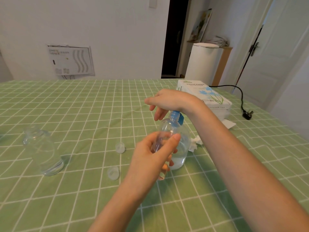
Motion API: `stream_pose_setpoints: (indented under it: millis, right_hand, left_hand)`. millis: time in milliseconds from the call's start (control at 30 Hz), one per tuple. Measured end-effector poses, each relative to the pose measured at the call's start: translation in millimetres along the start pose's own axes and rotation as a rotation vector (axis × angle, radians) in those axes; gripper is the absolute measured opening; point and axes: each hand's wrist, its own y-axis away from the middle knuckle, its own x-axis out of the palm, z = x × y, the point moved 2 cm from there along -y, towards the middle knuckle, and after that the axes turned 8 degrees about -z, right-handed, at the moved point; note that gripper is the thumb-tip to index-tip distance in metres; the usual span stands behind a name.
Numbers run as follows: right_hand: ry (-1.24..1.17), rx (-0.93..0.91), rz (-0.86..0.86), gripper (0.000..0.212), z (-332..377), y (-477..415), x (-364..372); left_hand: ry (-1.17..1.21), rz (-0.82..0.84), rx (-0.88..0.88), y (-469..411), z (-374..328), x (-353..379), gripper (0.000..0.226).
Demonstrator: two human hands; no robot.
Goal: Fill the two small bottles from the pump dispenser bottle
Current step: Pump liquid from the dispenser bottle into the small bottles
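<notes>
My left hand [156,155] grips a small clear bottle [168,129], tilted with its open mouth up against the blue pump head [178,117] of the clear dispenser bottle [182,148]. The dispenser stands on the table just behind my left hand, with some clear liquid low inside. My right hand [167,102] rests palm down on top of the pump, fingers spread and hanging loose. A second clear bottle [44,151] stands uncapped at the left of the table. Two translucent caps [120,147] [113,173] lie on the cloth between that bottle and my left hand.
A green checked cloth [83,114] covers the table. A tissue paper pack [207,97] lies at the back right, crumpled tissue [195,143] beside the dispenser. A black power plug and cord [247,113] lie at the right edge.
</notes>
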Motion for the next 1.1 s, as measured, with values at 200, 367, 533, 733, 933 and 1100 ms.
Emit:
stream_pose_setpoints:
  millis: [200,367,533,733,933,1100]
  right_hand:
    - [-0.008,-0.007,-0.047,0.041,0,1,-1]
    - [-0.016,-0.022,-0.091,0.039,3,-1,-10]
    - [0.040,-0.061,-0.072,0.040,6,-1,-16]
    - [0.028,-0.058,-0.081,0.041,5,1,-20]
    - [0.004,-0.023,-0.069,0.044,1,1,-19]
    - [-0.056,0.027,-0.071,0.039,-2,2,-15]
  left_hand:
    - [0.004,0.008,0.000,0,-1,0,0.041]
    - [0.013,0.006,0.021,-2,-2,0,0.039]
    - [0.015,0.005,0.028,-2,-4,0,0.037]
    - [0.007,0.008,0.028,-1,-4,-1,0.039]
    - [0.012,0.010,0.026,-1,-5,0,0.038]
    - [0.018,0.012,0.020,-1,-5,-1,0.040]
